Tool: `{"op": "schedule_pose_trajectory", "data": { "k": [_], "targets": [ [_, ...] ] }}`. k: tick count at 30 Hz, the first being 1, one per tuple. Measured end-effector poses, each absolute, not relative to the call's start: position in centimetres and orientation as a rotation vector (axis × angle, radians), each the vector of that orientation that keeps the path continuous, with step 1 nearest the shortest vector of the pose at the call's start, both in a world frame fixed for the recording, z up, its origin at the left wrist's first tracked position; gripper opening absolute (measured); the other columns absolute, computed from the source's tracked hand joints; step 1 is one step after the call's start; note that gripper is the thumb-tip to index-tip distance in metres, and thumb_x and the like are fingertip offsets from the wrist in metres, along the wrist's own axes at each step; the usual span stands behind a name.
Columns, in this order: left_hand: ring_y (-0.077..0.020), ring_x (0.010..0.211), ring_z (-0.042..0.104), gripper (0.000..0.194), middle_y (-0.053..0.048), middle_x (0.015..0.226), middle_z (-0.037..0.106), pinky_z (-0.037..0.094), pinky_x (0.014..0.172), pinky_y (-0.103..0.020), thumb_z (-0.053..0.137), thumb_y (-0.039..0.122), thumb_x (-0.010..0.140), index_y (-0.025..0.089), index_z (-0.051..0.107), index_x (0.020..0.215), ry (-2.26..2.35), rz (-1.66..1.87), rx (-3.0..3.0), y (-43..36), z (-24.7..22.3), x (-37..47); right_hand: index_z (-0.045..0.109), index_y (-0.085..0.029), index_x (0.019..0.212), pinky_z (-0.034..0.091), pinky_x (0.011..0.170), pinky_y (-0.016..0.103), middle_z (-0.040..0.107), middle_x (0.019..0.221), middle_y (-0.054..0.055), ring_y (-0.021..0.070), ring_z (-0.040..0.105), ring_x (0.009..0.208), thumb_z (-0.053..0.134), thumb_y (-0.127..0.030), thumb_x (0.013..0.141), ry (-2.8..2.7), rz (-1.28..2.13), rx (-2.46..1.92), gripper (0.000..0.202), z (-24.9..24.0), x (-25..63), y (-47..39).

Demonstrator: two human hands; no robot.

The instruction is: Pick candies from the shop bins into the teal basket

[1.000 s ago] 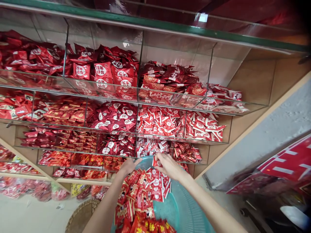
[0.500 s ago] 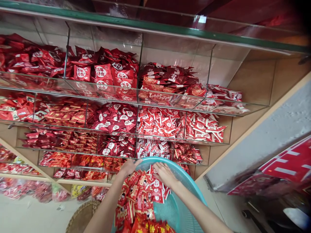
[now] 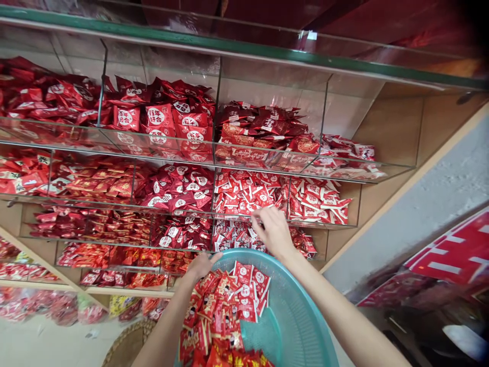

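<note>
Gripping basin (image 3: 300, 316); shelved packets (image 3: 156, 116) read "百年好合".

Looks like smooth plastic on the mesh basket (image 3: 301, 331), with a soft sheen. Gleams as glossy, crinkled film on the small packets (image 3: 246, 293) inside. Shows clear, reflective glass in the shelf (image 3: 244, 47), satin wood or wood-look board in the cabinet side (image 3: 397, 127), matt, pitted plaster on the wall (image 3: 435, 183) and coarse woven fibre in the round container (image 3: 120, 346).

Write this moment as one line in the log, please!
left hand: on teal basket at rim | right hand: raised by shelves, grip contents unclear | inside basket: red packets
</note>
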State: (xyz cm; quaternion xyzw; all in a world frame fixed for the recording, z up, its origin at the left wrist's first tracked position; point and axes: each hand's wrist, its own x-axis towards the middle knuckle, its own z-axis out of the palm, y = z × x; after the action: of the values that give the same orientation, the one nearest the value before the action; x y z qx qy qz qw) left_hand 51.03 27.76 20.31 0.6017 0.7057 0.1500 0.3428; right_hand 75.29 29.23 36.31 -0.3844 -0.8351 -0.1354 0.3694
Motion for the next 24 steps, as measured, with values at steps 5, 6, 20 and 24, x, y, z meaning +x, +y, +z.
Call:
{"op": "schedule_pose_trajectory", "data": {
  "k": [5,6,20,24],
  "targets": [
    [-0.032,0.099,0.069,0.072,-0.012,0.099,0.077,0.048,0.08,-0.033,0.036,0.076,0.081,0.018,0.075,0.101,1.844,0.379,1.598,27.7,20.2,50.9,0.055,-0.017,0.098,0.03,0.085,0.041,0.068,0.097,0.014,0.0287,0.053,0.094,0.052,-0.032,0.093,-2.024,-0.532,-1.441,0.016,39.4,75.4,33.1],
    [-0.0319,0.099,0.069,0.072,-0.012,0.099,0.077,0.048,0.08,-0.033,0.036,0.077,0.081,0.018,0.074,0.101,1.849,0.384,1.597,27.7,20.1,50.9,0.054,-0.016,0.098,0.03,0.086,0.042,0.068,0.096,0.015,0.0297,0.053,0.094,0.054,-0.033,0.093,-2.033,-0.539,-1.499,0.018,39.5,75.2,33.6],
    [-0.0361,0.113,0.064,0.083,-0.017,0.117,0.073,0.047,0.087,-0.035,0.04,0.081,0.075,0.014,0.072,0.113,1.847,0.412,1.539,27.9,20.0,50.8,0.049,-0.019,0.092,0.03,0.087,0.043,0.068,0.091,0.01,0.0272,0.053,0.089,0.054,-0.021,0.087,-2.007,-0.463,-1.396,0.007,39.6,74.8,34.0],
    [-0.0365,0.113,0.065,0.084,-0.017,0.117,0.073,0.047,0.087,-0.035,0.041,0.082,0.074,0.014,0.072,0.113,1.853,0.406,1.53,27.9,19.9,50.9,0.049,-0.021,0.093,0.037,0.084,0.04,0.065,0.095,0.009,0.0255,0.054,0.092,0.052,-0.028,0.092,-2.016,-0.274,-1.101,0.007,39.3,74.8,30.8]
  ]
}}
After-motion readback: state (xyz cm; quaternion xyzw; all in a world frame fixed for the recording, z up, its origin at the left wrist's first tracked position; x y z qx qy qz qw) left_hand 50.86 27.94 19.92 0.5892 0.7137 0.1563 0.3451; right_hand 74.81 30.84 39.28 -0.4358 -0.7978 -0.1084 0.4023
